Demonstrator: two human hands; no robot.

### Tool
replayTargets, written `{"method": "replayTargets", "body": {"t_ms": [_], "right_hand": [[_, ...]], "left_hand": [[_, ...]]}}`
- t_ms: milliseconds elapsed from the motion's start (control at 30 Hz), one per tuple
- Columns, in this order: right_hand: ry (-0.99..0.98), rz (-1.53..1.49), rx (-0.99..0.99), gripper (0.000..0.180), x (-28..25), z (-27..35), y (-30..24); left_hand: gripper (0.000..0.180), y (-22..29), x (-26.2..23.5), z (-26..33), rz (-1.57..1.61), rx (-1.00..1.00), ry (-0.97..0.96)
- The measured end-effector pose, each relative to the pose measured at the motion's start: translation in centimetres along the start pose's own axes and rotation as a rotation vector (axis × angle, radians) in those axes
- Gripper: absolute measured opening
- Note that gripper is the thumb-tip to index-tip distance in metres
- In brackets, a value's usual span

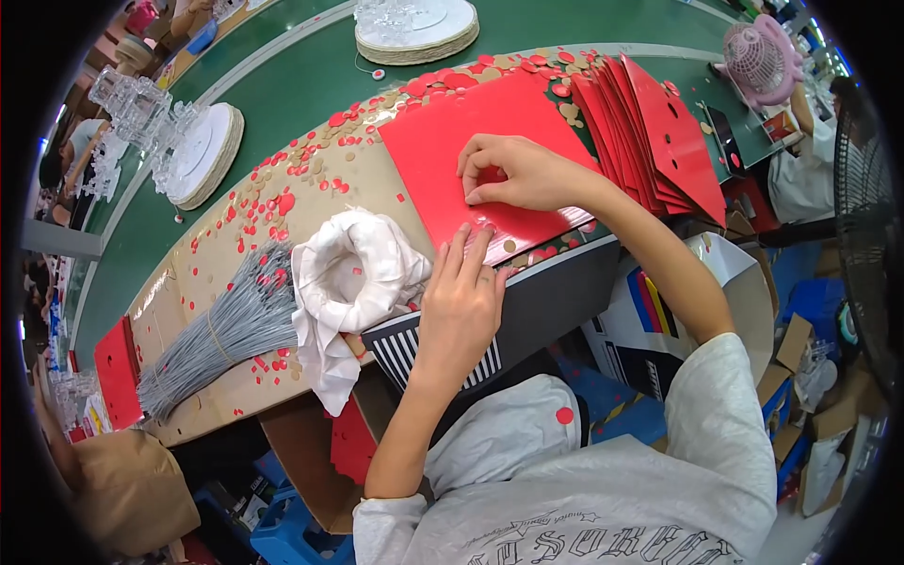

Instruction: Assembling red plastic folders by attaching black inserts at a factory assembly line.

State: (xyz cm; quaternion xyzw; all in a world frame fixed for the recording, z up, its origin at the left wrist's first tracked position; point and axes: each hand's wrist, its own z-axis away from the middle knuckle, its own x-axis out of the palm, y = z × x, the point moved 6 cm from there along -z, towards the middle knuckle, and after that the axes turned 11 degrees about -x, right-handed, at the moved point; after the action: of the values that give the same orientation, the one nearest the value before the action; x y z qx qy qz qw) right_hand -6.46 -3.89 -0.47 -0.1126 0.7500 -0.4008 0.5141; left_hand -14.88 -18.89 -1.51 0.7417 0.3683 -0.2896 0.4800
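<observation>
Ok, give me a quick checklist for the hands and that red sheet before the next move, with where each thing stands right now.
1. Red sheet lies flat on the brown-paper bench: ok.
2. Left hand presses the sheet's near edge with its fingertips: ok.
3. Right hand rests on the sheet, fingers bent at a spot near its middle: ok.
4. What the right fingers pinch or push: cannot tell, they cover it.
5. Stack of red sheets fanned at the right, apart from both hands: ok.
6. Bench free of scraps: not ok, red and tan punched dots lie scattered around the sheet.
</observation>
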Motion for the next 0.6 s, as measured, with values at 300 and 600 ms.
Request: {"method": "replayTargets", "body": {"t_ms": [300, 600], "right_hand": [[-0.002, 0.136, 0.035, 0.013, 0.6, -0.6, -0.1], [0.349, 0.589, -0.068, 0.043, 0.1, 1.6, 1.3]], "left_hand": [[0.025, 0.6, 0.5, -0.3, -0.098, 0.013, 0.003], [0.025, 0.6, 1.0, 0.1, -0.095, 0.005, -0.01]]}}
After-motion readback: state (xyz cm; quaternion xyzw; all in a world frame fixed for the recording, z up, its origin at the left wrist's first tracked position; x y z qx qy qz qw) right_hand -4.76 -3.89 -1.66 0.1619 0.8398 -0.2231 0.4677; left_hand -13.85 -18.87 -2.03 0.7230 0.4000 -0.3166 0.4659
